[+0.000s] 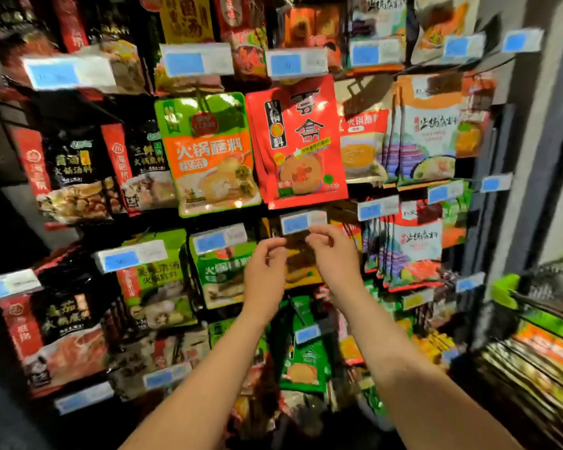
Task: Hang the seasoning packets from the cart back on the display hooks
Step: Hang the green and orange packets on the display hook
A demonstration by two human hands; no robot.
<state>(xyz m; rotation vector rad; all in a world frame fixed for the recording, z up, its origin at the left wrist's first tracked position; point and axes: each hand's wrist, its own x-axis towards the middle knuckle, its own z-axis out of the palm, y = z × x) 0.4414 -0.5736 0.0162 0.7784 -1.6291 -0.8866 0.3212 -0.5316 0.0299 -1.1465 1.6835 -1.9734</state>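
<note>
A yellow and dark brown seasoning packet hangs in front of the display wall, just below a hook's price tag. My left hand pinches the packet's upper left corner with curled fingers. My right hand pinches its upper right corner. The packet's top edge and the hook itself are hidden behind my fingers and the tag. The cart, with a green handle, stands at the right edge and holds several flat packets.
Rows of hanging packets fill the wall: a green and orange one, a red one directly above my hands, and black and red ones at the left. A grey pillar borders the display on the right.
</note>
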